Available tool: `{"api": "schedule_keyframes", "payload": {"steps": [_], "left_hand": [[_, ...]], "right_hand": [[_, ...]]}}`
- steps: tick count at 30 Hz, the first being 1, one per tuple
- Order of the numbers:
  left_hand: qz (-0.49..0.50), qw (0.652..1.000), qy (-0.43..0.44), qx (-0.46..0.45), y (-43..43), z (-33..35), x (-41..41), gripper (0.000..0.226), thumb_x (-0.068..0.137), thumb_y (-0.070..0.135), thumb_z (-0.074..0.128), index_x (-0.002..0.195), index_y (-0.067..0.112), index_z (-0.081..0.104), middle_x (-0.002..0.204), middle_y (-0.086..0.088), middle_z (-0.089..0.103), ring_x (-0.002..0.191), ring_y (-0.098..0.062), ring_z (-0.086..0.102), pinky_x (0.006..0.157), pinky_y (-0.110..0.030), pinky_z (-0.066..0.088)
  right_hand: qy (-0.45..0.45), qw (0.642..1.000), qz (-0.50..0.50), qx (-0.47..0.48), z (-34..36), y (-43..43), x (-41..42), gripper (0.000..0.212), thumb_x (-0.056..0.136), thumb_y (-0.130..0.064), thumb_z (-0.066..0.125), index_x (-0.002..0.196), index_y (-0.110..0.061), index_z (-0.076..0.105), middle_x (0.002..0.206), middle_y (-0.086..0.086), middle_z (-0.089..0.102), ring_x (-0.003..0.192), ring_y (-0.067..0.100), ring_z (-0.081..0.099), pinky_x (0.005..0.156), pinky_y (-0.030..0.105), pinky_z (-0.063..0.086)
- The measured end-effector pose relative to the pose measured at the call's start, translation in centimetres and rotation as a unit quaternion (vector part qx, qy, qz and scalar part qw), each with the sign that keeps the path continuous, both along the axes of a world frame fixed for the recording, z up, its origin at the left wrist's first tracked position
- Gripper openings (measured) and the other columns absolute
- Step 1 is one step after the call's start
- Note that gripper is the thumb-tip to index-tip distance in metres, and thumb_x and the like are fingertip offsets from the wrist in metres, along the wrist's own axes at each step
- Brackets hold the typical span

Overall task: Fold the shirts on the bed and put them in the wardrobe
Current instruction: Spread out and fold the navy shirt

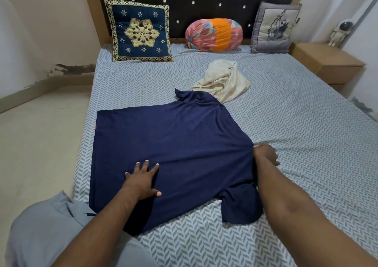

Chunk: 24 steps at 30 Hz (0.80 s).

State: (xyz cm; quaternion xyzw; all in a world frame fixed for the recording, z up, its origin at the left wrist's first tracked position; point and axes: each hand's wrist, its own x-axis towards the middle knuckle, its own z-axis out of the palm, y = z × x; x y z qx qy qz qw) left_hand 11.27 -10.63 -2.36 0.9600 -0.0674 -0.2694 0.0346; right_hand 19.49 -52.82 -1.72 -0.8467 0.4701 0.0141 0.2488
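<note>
**One head-worn view down the bed**

A single wide-angle camera sat on the person's head, facing forward and down along the bed [286, 123] toward the headboard [204, 0] at 12 o'clock. The left hand [141, 181] at 7 o'clock and right hand [266, 154] at 4 o'clock were near the lens.

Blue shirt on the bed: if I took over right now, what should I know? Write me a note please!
Left hand: flat, fingers spread, pressing the blue shirt.
Right hand: gripping the blue shirt's right edge.
The blue shirt lies spread flat on the bed; the cream shirt sits crumpled just beyond it.
Done: blue shirt laid out.
Left: fold both, carry them to the wardrobe, which is out of view.
</note>
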Motion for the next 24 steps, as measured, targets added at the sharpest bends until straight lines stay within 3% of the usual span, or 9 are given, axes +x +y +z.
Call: {"api": "schedule_keyframes", "payload": {"steps": [2, 5, 8, 10, 16, 19, 24], "left_hand": [[0.001, 1.000, -0.006, 0.002, 0.0, -0.1, -0.2, 0.106, 0.077, 0.064, 0.066, 0.154, 0.036, -0.001, 0.163, -0.002, -0.011, 0.149, -0.031, -0.008, 0.113, -0.063, 0.019], [0.002, 0.999, -0.040, 0.004, 0.1, -0.5, -0.9, 0.101, 0.078, 0.065, 0.063, 0.155, 0.032, 0.007, 0.163, -0.004, -0.004, 0.149, -0.031, -0.004, 0.113, -0.059, 0.022], [-0.027, 0.994, -0.105, 0.015, 0.2, -0.5, -1.8, 0.089, 0.082, 0.066, 0.057, 0.153, 0.028, 0.021, 0.157, -0.007, 0.015, 0.142, -0.030, 0.017, 0.108, -0.049, 0.034], [-0.053, 0.990, -0.131, 0.014, 0.1, -0.6, -2.5, 0.080, 0.085, 0.063, 0.055, 0.151, 0.027, 0.026, 0.152, -0.006, 0.023, 0.136, -0.028, 0.025, 0.104, -0.044, 0.039], [-0.036, 0.996, -0.079, -0.008, -0.5, 0.3, -2.3, 0.092, 0.085, 0.053, 0.063, 0.155, 0.031, 0.008, 0.162, -0.008, 0.002, 0.149, -0.031, 0.002, 0.118, -0.049, 0.019], [-0.009, 1.000, -0.017, -0.003, -0.4, 0.5, -1.7, 0.097, 0.083, 0.052, 0.066, 0.155, 0.034, 0.003, 0.163, -0.008, -0.002, 0.149, -0.031, 0.004, 0.116, -0.049, 0.026], [0.001, 1.000, -0.013, 0.025, -1.4, 0.9, -0.4, 0.118, 0.070, 0.053, 0.078, 0.154, 0.035, -0.004, 0.155, -0.009, 0.016, 0.138, -0.033, 0.025, 0.102, -0.048, 0.045]], "right_hand": [[-0.016, 1.000, -0.016, -0.015, -0.1, -0.1, -0.1, 0.038, 0.094, -0.026, 0.042, 0.129, -0.020, 0.056, 0.138, 0.013, 0.047, 0.127, 0.035, 0.042, 0.107, 0.051, 0.027], [0.000, 0.999, 0.034, 0.001, -1.0, 0.4, -1.2, 0.047, 0.091, -0.038, 0.052, 0.131, -0.014, 0.048, 0.137, 0.017, 0.045, 0.127, 0.038, 0.041, 0.105, 0.052, 0.032], [0.013, 0.999, 0.047, 0.004, -1.6, 0.9, -3.0, 0.063, 0.090, -0.048, 0.052, 0.137, -0.007, 0.041, 0.140, 0.020, 0.041, 0.129, 0.041, 0.039, 0.103, 0.053, 0.036], [0.006, 0.998, 0.060, 0.012, -1.9, 0.7, -3.9, 0.063, 0.091, -0.050, 0.051, 0.136, -0.008, 0.043, 0.140, 0.021, 0.042, 0.128, 0.042, 0.040, 0.104, 0.052, 0.037], [-0.031, 0.989, 0.139, 0.029, -0.7, 0.2, -2.4, 0.049, 0.093, -0.039, 0.054, 0.135, -0.015, 0.048, 0.138, 0.020, 0.049, 0.129, 0.042, 0.040, 0.107, 0.050, 0.038], [-0.023, 0.975, 0.222, 0.011, -0.5, 0.6, -0.8, 0.043, 0.093, -0.037, 0.053, 0.134, -0.023, 0.049, 0.136, 0.016, 0.049, 0.128, 0.041, 0.041, 0.106, 0.052, 0.037], [0.034, 0.952, 0.304, 0.002, -0.2, -0.6, 4.2, 0.050, 0.094, -0.037, 0.049, 0.144, -0.033, 0.043, 0.144, 0.012, 0.047, 0.132, 0.038, 0.041, 0.113, 0.048, 0.031]]}}
